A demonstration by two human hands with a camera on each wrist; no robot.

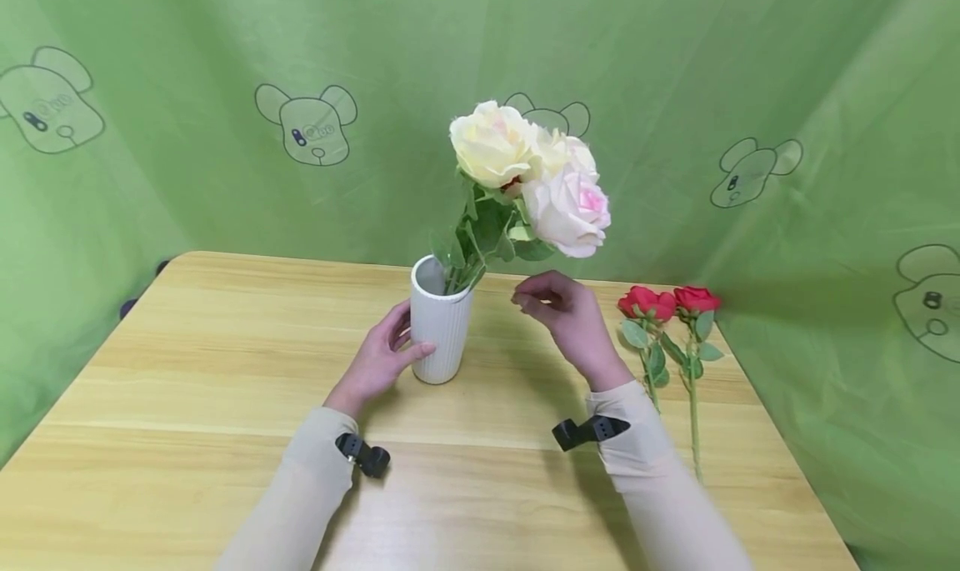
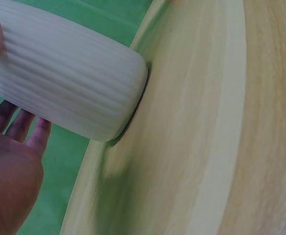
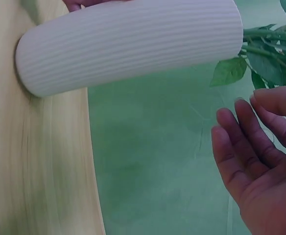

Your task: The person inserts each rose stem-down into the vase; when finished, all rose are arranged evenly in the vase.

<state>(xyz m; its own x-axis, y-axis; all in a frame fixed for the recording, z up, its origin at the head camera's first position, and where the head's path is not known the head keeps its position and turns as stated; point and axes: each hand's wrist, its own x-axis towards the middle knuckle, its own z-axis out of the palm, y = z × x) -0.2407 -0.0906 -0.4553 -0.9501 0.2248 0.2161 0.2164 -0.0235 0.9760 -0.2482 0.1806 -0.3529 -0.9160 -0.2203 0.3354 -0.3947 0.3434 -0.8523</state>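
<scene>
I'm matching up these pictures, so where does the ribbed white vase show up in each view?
Head: the vase stands just left of centre, held by the left hand.
Left wrist: the vase slants across the upper left, base toward the centre.
Right wrist: the vase slants across the top, base at left.
Shared landmark: the wooden table beneath its base.

Both arms are covered by long, pale cream sleeves, the left sleeve (image 1: 292,488) and the right sleeve (image 1: 652,471), each cut from plain fabric that is softly creased near the cuff. Over each cuff 1 small black device is worn: the left wrist camera (image 1: 371,460) and the right wrist camera (image 1: 600,428). Each is formed of a flat, dotted bracket and 1 chunky, rounded end. The left hand (image 1: 382,354) and right hand (image 1: 566,317) are left bare.
</scene>
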